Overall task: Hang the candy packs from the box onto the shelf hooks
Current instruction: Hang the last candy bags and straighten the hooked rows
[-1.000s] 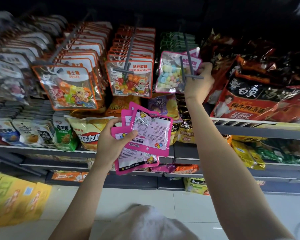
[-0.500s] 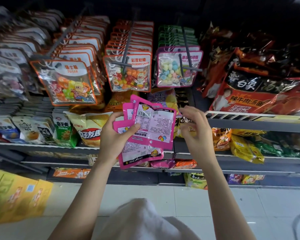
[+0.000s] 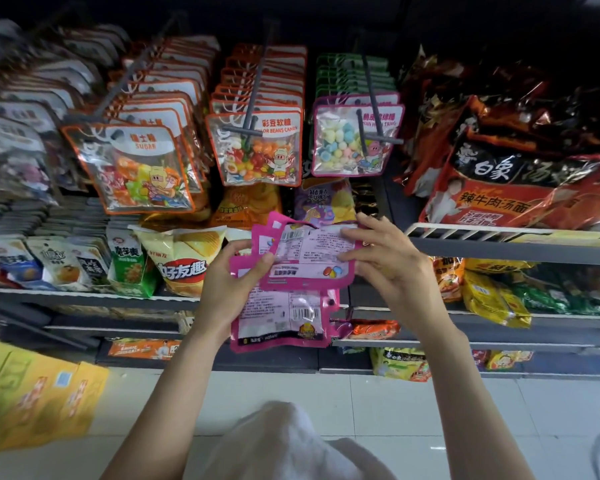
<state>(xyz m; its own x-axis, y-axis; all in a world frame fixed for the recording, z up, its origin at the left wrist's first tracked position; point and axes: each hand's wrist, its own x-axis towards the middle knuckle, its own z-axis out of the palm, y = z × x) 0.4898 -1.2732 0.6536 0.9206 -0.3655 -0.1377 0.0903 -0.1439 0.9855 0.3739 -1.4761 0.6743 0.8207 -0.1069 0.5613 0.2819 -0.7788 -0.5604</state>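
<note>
- Two hands at centre, both on a fan of pink packs (image 3: 291, 289) held backs-out in front of the shelves.
- Left hand (image 3: 227, 289) clasping the fan from the left, thumb pressed over the front, fingers hidden behind.
- Right hand (image 3: 388, 268) at the right edge of the top pack (image 3: 309, 258), fingertips (image 3: 347, 233) laid on its printed face, thumb hidden behind; seems a pinch on that pack.
- Top pack tilted, overlapping a lower pack (image 3: 281, 320) with a barcode and a yellow round logo.
- Just above, a pink-edged pastel pack (image 3: 350, 143) hanging on the right hook (image 3: 371, 98), green-edged packs behind it on the same hook.
- Left of that, an orange-edged bean pack (image 3: 257, 150) fronting a row on the middle hook (image 3: 257, 84).
- Further left, a sugar pack (image 3: 136, 168) fronting another orange row, then blurred grey rows at the far left.
- Right of the hooks, red noodle bags (image 3: 506, 195) piled above a white wire rail (image 3: 499, 232).
- Behind the hands, a yellow chip bag (image 3: 184, 258) and small upright snack packs on a grey shelf (image 3: 84, 296).
- Below, yellow bags (image 3: 32, 396) at lower left on a white tiled floor (image 3: 378, 403), and pale cloth at the bottom edge.
</note>
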